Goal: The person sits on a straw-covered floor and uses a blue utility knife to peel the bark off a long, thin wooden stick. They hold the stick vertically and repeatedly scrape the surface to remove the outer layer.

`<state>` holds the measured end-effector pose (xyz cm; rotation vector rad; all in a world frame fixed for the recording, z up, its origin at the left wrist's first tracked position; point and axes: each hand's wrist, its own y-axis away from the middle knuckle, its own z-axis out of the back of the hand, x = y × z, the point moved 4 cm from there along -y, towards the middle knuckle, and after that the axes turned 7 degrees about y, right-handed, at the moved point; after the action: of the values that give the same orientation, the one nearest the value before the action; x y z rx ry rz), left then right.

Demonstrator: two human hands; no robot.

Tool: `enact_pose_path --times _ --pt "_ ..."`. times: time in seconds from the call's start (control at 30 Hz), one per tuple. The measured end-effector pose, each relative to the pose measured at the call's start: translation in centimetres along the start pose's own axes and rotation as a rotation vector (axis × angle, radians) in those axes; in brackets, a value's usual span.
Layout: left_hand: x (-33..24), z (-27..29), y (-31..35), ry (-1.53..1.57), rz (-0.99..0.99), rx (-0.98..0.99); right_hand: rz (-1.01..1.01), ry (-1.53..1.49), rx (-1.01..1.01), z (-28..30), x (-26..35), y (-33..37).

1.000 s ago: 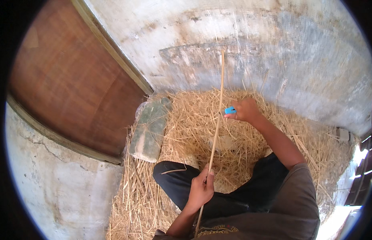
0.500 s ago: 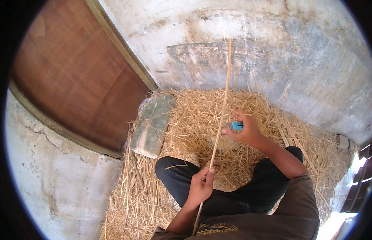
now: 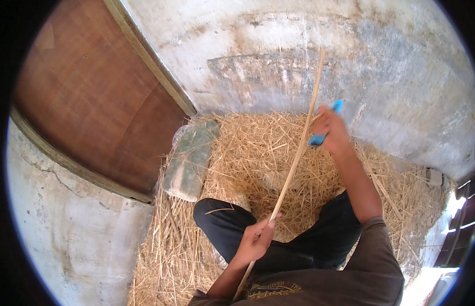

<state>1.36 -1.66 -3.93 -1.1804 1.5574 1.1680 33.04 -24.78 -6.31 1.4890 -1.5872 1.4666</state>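
Note:
A long, thin, pale bamboo strip slants up and to the right across the view, from beside my waist to its tip in front of the wall. Low on the strip, in front of my lap, my left hand is closed around it. My right hand, blurred by motion, grips a blue utility knife whose blue body shows on both sides of the fingers. That hand is beside the strip's upper half; whether the blade touches the strip cannot be made out.
Straw-like shavings cover the floor around my crossed legs. A green-and-white wrapped block lies at the left, near a brown wooden door panel. The stained wall stands close ahead.
My right hand has moved up and outward along the strip with the knife. The strip's tip has swung to the right, while my left hand keeps its hold with little movement.

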Motion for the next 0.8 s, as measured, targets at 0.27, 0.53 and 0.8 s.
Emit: enact_pose_path --times 0.27,0.53,0.8 --pt "0.1 3.7 0.6 0.355 0.078 -0.104 -0.490 1.130 -0.138 7.4 2.4 1.6" --pt "-2.4 2.2 -3.7 0.401 0.046 -0.083 -0.228 1.351 0.421 -3.2 2.2 6.6" --pt "-4.9 1.4 -5.5 0.076 -0.065 -0.184 0.232 1.293 0.422 -14.4 7.2 8.6"
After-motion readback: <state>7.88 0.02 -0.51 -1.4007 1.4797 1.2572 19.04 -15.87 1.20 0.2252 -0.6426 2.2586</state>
